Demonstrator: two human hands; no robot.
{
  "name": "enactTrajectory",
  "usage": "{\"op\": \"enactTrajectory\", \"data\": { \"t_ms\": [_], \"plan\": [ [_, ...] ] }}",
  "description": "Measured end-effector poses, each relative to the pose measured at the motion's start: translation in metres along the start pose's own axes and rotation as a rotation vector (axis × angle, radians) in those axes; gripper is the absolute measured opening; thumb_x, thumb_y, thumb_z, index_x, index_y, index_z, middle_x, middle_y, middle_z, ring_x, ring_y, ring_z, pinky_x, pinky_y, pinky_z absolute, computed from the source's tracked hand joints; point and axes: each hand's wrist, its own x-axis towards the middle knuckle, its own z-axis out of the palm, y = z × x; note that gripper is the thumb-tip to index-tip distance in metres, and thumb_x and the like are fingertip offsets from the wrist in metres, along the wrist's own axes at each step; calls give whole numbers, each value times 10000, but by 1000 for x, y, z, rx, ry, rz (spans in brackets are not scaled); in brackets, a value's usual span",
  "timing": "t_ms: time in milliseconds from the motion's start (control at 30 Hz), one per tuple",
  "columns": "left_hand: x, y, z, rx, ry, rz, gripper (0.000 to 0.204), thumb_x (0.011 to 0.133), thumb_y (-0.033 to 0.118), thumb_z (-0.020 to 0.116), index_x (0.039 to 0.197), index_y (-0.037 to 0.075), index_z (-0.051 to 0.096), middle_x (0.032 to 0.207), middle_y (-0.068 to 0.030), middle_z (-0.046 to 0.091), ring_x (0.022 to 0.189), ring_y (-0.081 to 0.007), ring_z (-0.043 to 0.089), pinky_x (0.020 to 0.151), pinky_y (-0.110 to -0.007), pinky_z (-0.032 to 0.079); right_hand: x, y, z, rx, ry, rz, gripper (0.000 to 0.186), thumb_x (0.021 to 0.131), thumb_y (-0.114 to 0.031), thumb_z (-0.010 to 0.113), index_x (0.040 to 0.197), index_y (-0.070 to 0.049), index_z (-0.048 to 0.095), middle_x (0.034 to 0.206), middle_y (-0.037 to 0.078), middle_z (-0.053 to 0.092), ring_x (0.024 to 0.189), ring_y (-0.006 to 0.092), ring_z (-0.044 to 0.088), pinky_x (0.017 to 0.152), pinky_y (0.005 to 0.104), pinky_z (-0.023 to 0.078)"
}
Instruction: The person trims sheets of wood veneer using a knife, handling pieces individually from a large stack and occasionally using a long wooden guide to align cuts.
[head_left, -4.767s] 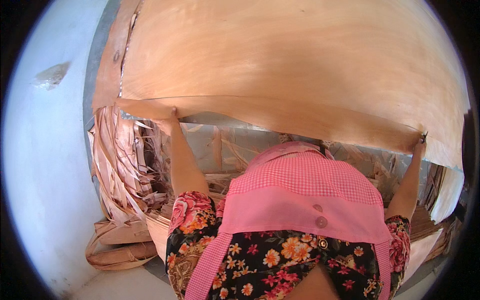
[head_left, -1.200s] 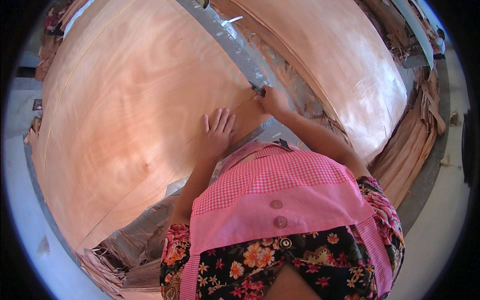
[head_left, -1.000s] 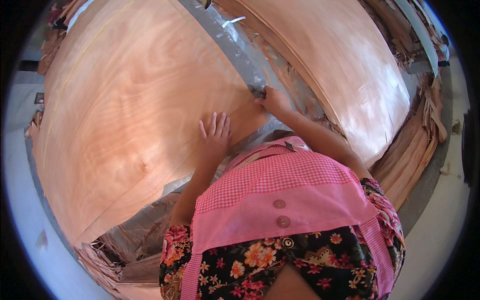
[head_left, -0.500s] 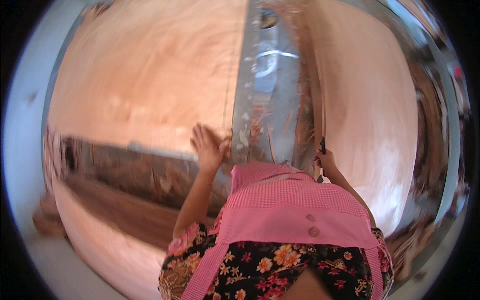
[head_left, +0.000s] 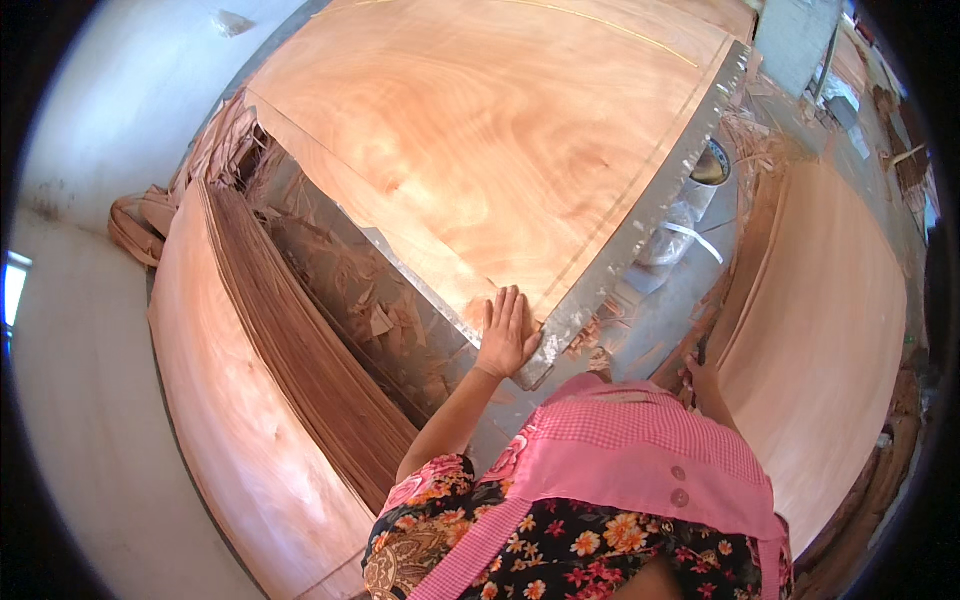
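Observation:
My left hand [head_left: 509, 338] lies flat, fingers stretched, on the near corner of a large, thin wood veneer sheet [head_left: 450, 170]. The sheet rests on a grey table whose worn, speckled edge [head_left: 640, 245] shows along its right side. Low at my right side, my right hand [head_left: 705, 380] is closed around a slim black tool [head_left: 701, 352]; its kind cannot be made out. That hand is beside another stack of veneer [head_left: 840, 320], close to the pink apron I wear.
On the left stands a thick veneer stack [head_left: 270, 360] by a pale wall [head_left: 90, 290]. Torn wood scraps [head_left: 385, 320] litter the gap between stack and table. Right of the table are a bowl [head_left: 712, 165] and clear plastic [head_left: 665, 238] with a white strip.
My view has turned, so the veneer sheet now sits slanted and more of the left stack shows. My left hand stays flat at the sheet's corner; my right hand still grips the black tool.

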Motion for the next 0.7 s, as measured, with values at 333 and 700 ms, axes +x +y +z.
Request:
{"op": "enactTrajectory", "data": {
  "t_ms": [333, 700],
  "plan": [
    [25, -4, -32, 98, -222, 18, 782, 790, 509, 451, 1348, 32, 180, 1400, -185, 164, 1291, -374, 133, 1032, -505, 79, 173, -130, 10, -813, 257, -680, 221, 813, -262, 565, 818, -46, 607, 951, 137, 574, 791, 224, 561, 633, 350, 449],
    [108, 99, -33, -344, -49, -177, 535, 674, 23, 636, 1185, 73, 482, 1270, -161, 398, 1170, -353, 373, 967, -422, 312, 255, -192, -2, -870, -132, -614, 142, 804, -143, 522, 844, -12, 561, 832, 147, 615, 794, 309, 577, 707, 371, 447]
  ]
}}
